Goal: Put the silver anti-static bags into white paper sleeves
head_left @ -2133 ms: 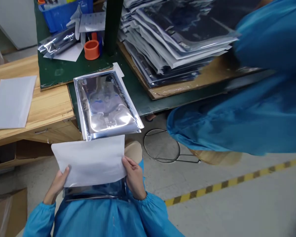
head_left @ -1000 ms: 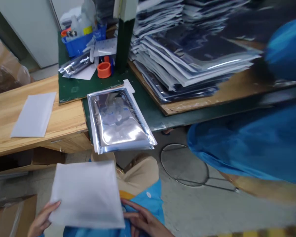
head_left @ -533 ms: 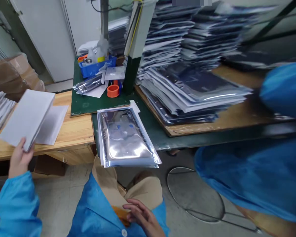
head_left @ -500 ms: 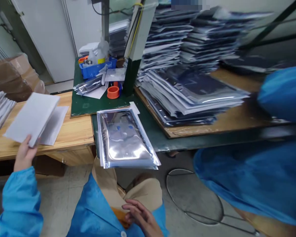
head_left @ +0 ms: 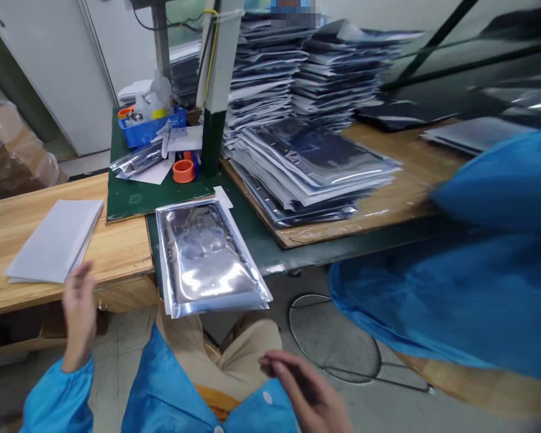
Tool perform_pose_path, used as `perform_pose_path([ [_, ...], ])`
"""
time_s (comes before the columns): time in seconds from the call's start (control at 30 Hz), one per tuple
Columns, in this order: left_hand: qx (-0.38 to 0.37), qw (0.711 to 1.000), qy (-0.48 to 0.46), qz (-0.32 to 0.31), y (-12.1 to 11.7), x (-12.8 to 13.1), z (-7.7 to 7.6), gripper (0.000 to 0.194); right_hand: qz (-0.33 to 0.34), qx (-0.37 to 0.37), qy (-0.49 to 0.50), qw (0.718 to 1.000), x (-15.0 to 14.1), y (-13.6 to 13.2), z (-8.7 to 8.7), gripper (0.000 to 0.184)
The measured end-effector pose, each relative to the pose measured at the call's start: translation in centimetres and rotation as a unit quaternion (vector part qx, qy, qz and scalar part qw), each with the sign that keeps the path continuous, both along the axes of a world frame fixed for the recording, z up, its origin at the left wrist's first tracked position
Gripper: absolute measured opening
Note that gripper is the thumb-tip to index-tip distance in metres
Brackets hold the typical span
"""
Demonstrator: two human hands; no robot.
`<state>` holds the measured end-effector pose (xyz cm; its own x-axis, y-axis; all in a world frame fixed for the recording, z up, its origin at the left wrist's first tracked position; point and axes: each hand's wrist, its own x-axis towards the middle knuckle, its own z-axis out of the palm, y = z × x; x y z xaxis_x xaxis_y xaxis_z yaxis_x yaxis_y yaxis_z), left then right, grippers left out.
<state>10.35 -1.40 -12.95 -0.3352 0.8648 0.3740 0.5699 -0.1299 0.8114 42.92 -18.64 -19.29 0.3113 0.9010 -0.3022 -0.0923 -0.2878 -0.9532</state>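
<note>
A small stack of white paper sheets (head_left: 54, 237) lies on the wooden table at the left. My left hand (head_left: 80, 313) hovers at the stack's near right corner, its fingers stretched out and slightly blurred, with nothing in them. Over my lap is my right hand (head_left: 309, 391), its fingers loosely bent and apart, holding nothing that I can see. Between the two hands, a pile of shiny silver film bags (head_left: 211, 252) with white sheets rests on the green table's front corner, slightly over the edge.
Silver-and-white bags form a low pile (head_left: 315, 162) on cardboard, with taller stacks (head_left: 265, 78) behind. A blue basket (head_left: 148, 129) holds bottles near an orange tape roll (head_left: 183, 171). A green-and-white post (head_left: 216, 108) rises mid-table. A co-worker's blue sleeve (head_left: 500, 186) and a stool (head_left: 333, 337) are at right.
My left hand has let go of the white sheets, now lying together on the wooden table, and drawn back. My right hand has moved slightly right. The view has shifted rightward.
</note>
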Motion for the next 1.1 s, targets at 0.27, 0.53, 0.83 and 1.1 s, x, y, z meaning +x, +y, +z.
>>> perform_pose_path([
  [0.27,-0.096,0.975,0.042,-0.196,1.9,8.6,-2.6,0.019,0.011,0.092,-0.148,0.985,3.3,11.2,3.5,0.034],
  [0.53,-0.1,0.978,0.022,-0.179,2.6,10.7,-0.4,0.019,0.055,0.055,-0.143,0.987,4.1,14.6,2.2,0.025],
  [0.83,-0.258,0.853,-0.378,-0.249,2.5,13.4,2.8,0.064,0.072,0.047,-0.009,0.996,4.3,15.0,4.3,0.046],
  [1.1,-0.252,0.877,-0.363,-0.189,1.7,12.2,3.2,0.057,0.096,0.059,0.165,0.98,1.3,10.8,7.1,0.046],
])
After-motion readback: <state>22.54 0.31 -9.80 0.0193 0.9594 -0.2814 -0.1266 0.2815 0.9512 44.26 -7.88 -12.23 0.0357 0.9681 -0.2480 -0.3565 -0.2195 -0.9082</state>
